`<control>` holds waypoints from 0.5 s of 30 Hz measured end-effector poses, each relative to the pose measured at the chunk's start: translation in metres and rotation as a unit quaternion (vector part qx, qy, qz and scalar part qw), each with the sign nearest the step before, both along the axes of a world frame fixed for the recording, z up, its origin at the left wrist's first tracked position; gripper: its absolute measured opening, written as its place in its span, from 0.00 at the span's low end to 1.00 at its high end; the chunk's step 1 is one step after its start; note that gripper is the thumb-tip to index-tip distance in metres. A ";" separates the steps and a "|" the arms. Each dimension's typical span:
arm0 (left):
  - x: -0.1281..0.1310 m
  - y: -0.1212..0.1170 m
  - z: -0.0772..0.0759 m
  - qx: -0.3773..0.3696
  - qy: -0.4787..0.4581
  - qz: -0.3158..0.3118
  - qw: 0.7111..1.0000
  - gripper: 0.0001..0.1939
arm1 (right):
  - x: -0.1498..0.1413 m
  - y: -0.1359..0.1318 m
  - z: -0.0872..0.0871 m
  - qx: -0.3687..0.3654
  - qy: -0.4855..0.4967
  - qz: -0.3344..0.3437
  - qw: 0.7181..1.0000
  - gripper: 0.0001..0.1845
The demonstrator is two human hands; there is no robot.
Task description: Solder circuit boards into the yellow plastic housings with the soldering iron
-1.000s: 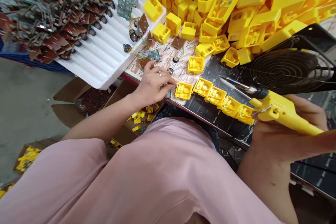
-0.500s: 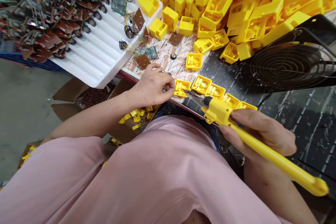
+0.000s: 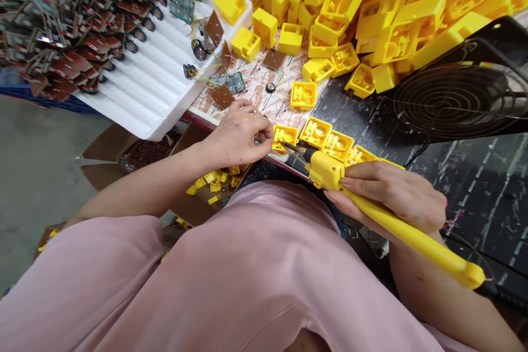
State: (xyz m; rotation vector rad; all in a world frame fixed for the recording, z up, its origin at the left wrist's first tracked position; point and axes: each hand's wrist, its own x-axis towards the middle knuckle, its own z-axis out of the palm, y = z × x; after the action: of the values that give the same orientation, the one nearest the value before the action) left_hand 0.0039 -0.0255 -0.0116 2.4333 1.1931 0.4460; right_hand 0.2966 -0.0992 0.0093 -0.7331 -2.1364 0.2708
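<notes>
My right hand (image 3: 396,192) is wrapped round the long yellow handle of a soldering iron (image 3: 328,169). The iron's dark metal tip reaches into a small open yellow plastic case (image 3: 285,136) at the table's front edge. Beside that case, on its left, my left hand (image 3: 243,131) has thumb and fingers pinched together; what lies between them is mostly hidden. To the right, more open yellow cases (image 3: 315,131) with round speaker grilles stand in a slanting row, partly covered by the iron and my right hand.
A large heap of yellow cases (image 3: 396,5) fills the back right, next to a black fan (image 3: 454,91). On the left, a white foam tray (image 3: 140,104) carries piled circuit boards (image 3: 74,27). Brown boards (image 3: 223,97) and a small round part (image 3: 270,87) lie nearby.
My right hand has moved left and slightly up with the soldering iron, bringing the tip further into the small case. My left hand has stayed almost in place.
</notes>
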 end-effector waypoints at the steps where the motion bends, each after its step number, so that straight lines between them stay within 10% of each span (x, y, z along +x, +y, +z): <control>1: 0.000 0.000 -0.001 0.003 -0.001 -0.002 1.000 0.13 | 0.000 0.000 0.000 -0.003 0.001 0.003 1.000 0.13; 15: 0.001 0.003 -0.003 0.001 -0.012 -0.017 1.000 0.11 | 0.010 -0.002 0.004 -0.047 0.000 0.003 0.999 0.08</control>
State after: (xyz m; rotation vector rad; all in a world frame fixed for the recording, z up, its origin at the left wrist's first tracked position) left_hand 0.0048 -0.0229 -0.0151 2.4391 1.1412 0.4643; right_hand 0.3065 -0.1014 0.0134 -0.7804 -2.1369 0.3766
